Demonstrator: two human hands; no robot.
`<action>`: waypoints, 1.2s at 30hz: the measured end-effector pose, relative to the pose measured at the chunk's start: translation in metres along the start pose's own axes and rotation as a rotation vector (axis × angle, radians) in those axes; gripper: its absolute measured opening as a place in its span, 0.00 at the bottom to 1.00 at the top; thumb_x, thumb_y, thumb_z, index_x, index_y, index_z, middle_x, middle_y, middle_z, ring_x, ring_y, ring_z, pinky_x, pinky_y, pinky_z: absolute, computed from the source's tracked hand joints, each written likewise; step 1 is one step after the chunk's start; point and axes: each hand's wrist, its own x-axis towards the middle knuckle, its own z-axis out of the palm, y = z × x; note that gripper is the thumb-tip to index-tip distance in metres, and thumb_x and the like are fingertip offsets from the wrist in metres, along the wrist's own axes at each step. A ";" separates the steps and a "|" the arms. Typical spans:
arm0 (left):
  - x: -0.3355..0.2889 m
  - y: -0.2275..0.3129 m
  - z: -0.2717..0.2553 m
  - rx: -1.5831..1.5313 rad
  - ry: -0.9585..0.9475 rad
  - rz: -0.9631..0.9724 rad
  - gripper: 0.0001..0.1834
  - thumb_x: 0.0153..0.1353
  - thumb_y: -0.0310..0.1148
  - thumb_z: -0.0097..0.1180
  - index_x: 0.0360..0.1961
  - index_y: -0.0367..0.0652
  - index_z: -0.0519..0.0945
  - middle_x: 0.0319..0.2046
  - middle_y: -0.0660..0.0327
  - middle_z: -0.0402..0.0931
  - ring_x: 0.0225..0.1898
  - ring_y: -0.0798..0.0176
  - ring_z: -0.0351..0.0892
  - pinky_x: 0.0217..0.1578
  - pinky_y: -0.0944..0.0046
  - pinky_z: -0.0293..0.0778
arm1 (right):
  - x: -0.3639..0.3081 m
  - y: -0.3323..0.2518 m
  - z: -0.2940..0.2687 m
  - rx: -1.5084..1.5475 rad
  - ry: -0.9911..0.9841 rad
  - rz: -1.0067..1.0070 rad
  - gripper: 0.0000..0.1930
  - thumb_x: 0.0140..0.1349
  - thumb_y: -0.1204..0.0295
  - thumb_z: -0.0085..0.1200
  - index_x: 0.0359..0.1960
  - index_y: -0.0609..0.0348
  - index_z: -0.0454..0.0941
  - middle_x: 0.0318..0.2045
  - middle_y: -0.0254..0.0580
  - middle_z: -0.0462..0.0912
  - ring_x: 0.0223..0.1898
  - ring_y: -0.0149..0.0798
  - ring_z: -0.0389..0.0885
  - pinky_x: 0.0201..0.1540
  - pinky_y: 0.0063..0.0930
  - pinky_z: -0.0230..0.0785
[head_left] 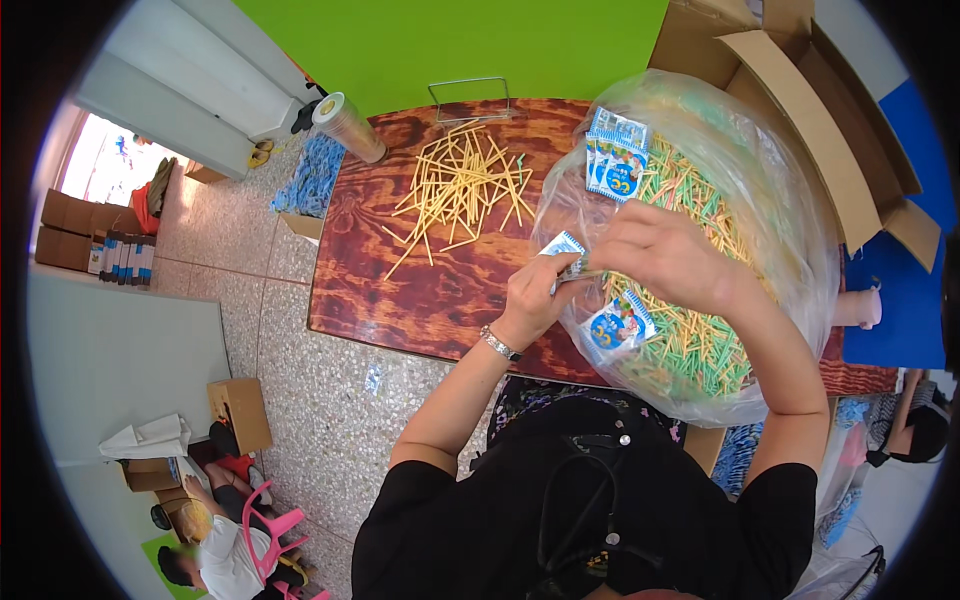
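My left hand (538, 298) grips a small blue-and-white packet (565, 247) over the table's front part. Close beside it, my right hand (668, 255) has its fingertips pinched together near the packet's opening end; what they hold is hidden. Under my right hand lies a large clear plastic bag (800, 290), spread open and full of thin green, orange and yellow sticks (715, 350). Several printed packets (617, 165) rest on the sticks at the far side of the bag. Another packet (618, 325) lies at its near left side.
A loose pile of pale yellow sticks (465, 185) lies on the dark red wooden table (350, 270). A clear cylindrical container (350, 128) stands at the far left corner. An open cardboard box (810, 110) is at the back right. A person (225, 545) sits at lower left.
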 end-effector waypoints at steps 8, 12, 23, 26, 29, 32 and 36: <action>0.019 -0.006 0.013 -0.117 -0.053 -0.044 0.21 0.46 0.27 0.71 0.42 0.37 0.77 0.31 0.55 0.80 0.30 0.55 0.82 0.30 0.63 0.77 | -0.022 0.022 0.007 0.407 0.193 0.365 0.19 0.53 0.73 0.62 0.49 0.51 0.80 0.40 0.35 0.82 0.42 0.39 0.79 0.43 0.31 0.73; 0.028 -0.023 0.028 -0.209 -0.163 -0.178 0.20 0.50 0.29 0.69 0.44 0.38 0.78 0.34 0.55 0.82 0.35 0.58 0.83 0.34 0.63 0.77 | -0.039 0.043 0.038 0.295 0.179 0.498 0.11 0.59 0.71 0.57 0.44 0.54 0.79 0.36 0.42 0.83 0.37 0.45 0.83 0.40 0.35 0.75; 0.005 -0.047 0.062 0.248 -0.571 0.143 0.21 0.49 0.36 0.65 0.44 0.40 0.78 0.45 0.56 0.76 0.50 0.49 0.71 0.53 0.52 0.66 | -0.055 0.181 0.132 0.228 0.419 1.006 0.08 0.58 0.71 0.56 0.39 0.57 0.79 0.30 0.53 0.81 0.33 0.52 0.82 0.37 0.42 0.73; -0.005 -0.057 0.052 0.370 -0.611 0.103 0.21 0.49 0.39 0.63 0.43 0.39 0.78 0.48 0.57 0.74 0.52 0.49 0.69 0.54 0.51 0.64 | -0.054 0.193 0.142 0.172 0.410 1.027 0.09 0.57 0.71 0.57 0.39 0.56 0.79 0.30 0.55 0.81 0.34 0.53 0.82 0.38 0.43 0.74; 0.003 -0.055 0.054 0.379 -0.570 0.093 0.20 0.52 0.39 0.63 0.44 0.39 0.78 0.49 0.54 0.73 0.53 0.48 0.70 0.57 0.49 0.63 | -0.055 0.198 0.147 -0.209 0.482 0.906 0.09 0.59 0.69 0.55 0.41 0.55 0.78 0.26 0.48 0.83 0.29 0.48 0.83 0.35 0.43 0.74; 0.018 -0.061 0.070 0.290 -0.488 0.023 0.20 0.55 0.39 0.62 0.47 0.41 0.78 0.52 0.50 0.71 0.52 0.45 0.72 0.55 0.50 0.66 | -0.043 0.190 0.151 -0.198 0.462 1.053 0.08 0.55 0.72 0.56 0.38 0.53 0.79 0.31 0.56 0.82 0.36 0.58 0.81 0.41 0.47 0.74; 0.028 -0.087 0.102 0.340 -0.495 -0.062 0.21 0.56 0.37 0.60 0.51 0.44 0.78 0.58 0.42 0.67 0.52 0.41 0.74 0.52 0.51 0.72 | -0.033 0.192 0.149 -0.009 0.388 1.229 0.10 0.54 0.71 0.57 0.39 0.52 0.79 0.32 0.56 0.82 0.37 0.59 0.81 0.42 0.48 0.73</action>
